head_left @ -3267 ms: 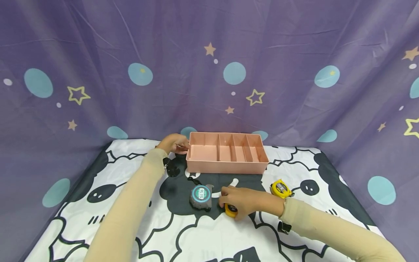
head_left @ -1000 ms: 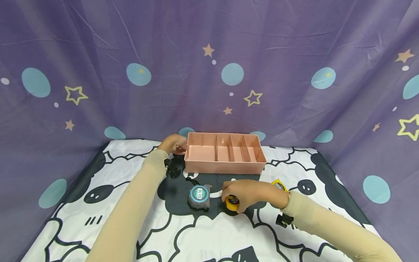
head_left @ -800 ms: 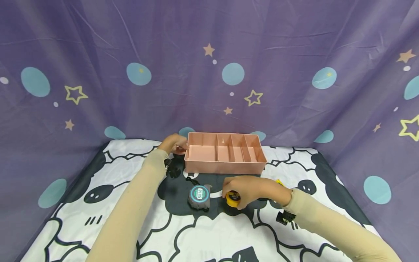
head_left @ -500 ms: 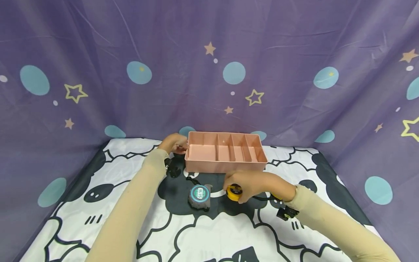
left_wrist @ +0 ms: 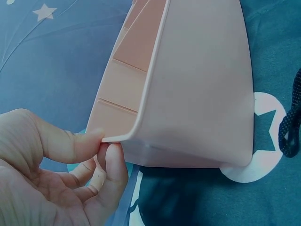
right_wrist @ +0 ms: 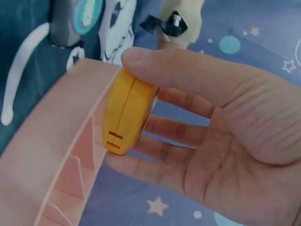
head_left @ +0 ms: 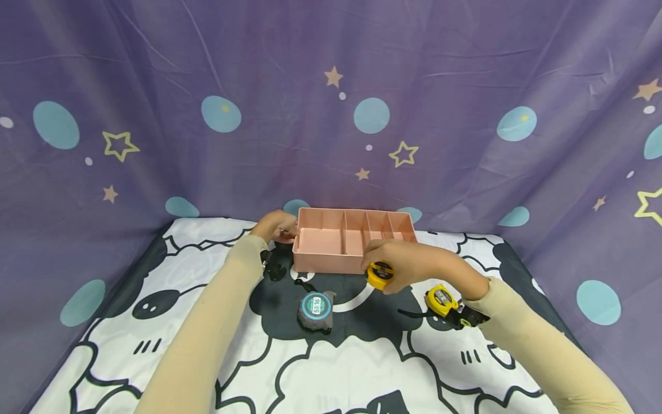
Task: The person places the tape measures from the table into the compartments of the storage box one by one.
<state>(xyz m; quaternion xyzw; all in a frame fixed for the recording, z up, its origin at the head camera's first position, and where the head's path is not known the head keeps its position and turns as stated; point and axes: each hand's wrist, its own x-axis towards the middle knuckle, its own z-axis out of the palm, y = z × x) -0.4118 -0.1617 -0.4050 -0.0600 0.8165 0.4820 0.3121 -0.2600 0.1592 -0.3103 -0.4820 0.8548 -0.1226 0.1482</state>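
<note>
A pink divided storage box stands at the back of the table. In the left wrist view, my left hand pinches the box's rim at its left end, between thumb and fingers. My right hand holds a yellow tape measure with a black round label, raised by the box's front wall, right of its middle. The right wrist view shows that tape measure gripped between thumb and fingertips, close to the box's rim. The hand hides part of the box's right compartments.
A grey tape measure with a blue ring and a black strap lies in front of the box. Another yellow tape measure lies to the right, under the right forearm's edge. A purple curtain hangs behind the table.
My right hand has lifted the yellow tape measure off the cloth and carried it away from me, up to the box's front. My left hand stays on the box's rim.
</note>
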